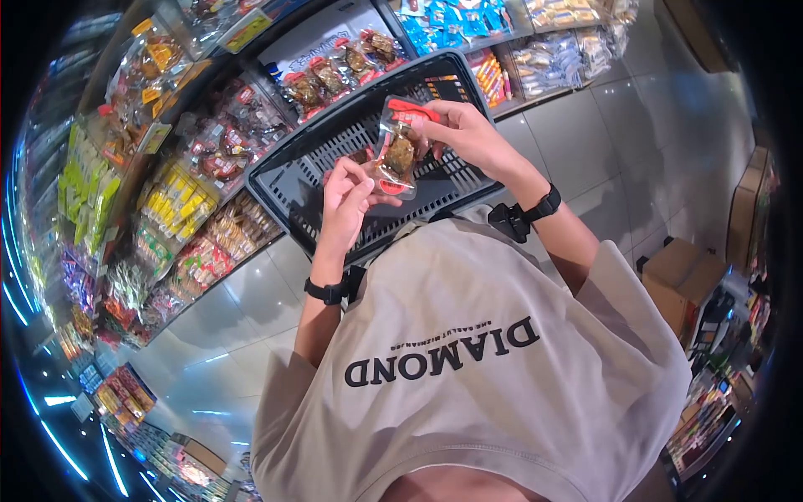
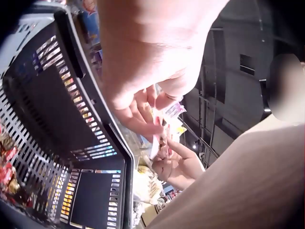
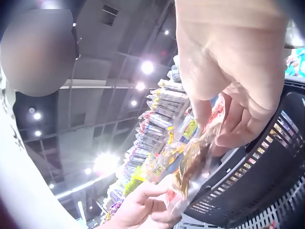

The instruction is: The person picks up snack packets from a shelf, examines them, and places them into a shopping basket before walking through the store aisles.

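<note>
A clear packet with a red label and brown food inside [image 1: 401, 154] is held between both hands above a dark shopping basket [image 1: 280, 205]. The right hand [image 1: 468, 138] pinches its upper, red end; the left hand [image 1: 345, 201] pinches the lower end. In the right wrist view the packet [image 3: 193, 160] hangs tilted from the right hand [image 3: 238, 71], with the left hand [image 3: 145, 207] at its bottom corner. The left wrist view shows the left hand [image 2: 147, 62] large and the packet [image 2: 162, 143] nearly edge-on. Red-and-brown packets [image 2: 7, 169] lie in the basket.
Shelves of bagged snacks curve along the left and top, with similar red-capped packets [image 1: 343, 67] just behind the basket and yellow packs [image 1: 176, 205] to its left. Cardboard boxes [image 1: 682, 272] stand at the right on the tiled floor [image 1: 577, 125].
</note>
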Demonstrator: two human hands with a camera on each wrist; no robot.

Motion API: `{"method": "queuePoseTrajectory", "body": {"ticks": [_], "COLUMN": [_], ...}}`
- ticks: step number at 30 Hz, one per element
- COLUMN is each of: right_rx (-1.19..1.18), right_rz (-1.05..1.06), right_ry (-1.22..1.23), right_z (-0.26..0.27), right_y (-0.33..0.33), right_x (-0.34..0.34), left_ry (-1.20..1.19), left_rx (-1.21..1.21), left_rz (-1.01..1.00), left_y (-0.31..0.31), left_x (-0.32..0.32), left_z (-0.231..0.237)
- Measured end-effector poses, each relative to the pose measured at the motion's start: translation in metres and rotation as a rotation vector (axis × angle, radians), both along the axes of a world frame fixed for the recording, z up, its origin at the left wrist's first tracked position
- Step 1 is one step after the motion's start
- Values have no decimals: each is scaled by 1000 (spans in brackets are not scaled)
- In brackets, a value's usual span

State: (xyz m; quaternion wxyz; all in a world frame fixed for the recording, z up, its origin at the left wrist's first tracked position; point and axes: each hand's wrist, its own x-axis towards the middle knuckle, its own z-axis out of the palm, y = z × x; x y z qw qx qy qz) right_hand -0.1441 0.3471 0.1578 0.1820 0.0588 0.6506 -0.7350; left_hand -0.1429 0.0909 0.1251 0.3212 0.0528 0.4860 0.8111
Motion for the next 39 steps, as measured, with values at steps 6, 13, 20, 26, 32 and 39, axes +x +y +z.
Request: {"method": "queuePoseTrajectory", "body": {"ticks": [6, 13, 20, 26, 32, 39], "right_rx": [-76, -104, 142, -199, -253, -195], "right_rz": [228, 88, 181, -45, 0, 272], "right_ry": [-60, 473, 893, 510, 223, 354], "right_z": [16, 31, 34, 32, 31, 48], "right_y": [-2, -20, -27, -27, -8, -29], "right_x": [-15, -18, -10, 2, 6, 20], "left_ry": [169, 461, -141, 22, 141, -73], "left_rx": [-204, -10, 39, -38, -61, 710], "left_rz": [302, 359, 210, 319, 283, 8], "left_y": [-13, -5, -5, 4, 5, 18], "left_x": [4, 15, 6, 4, -2, -18], "left_z": [24, 44, 56, 70, 71, 37]}}
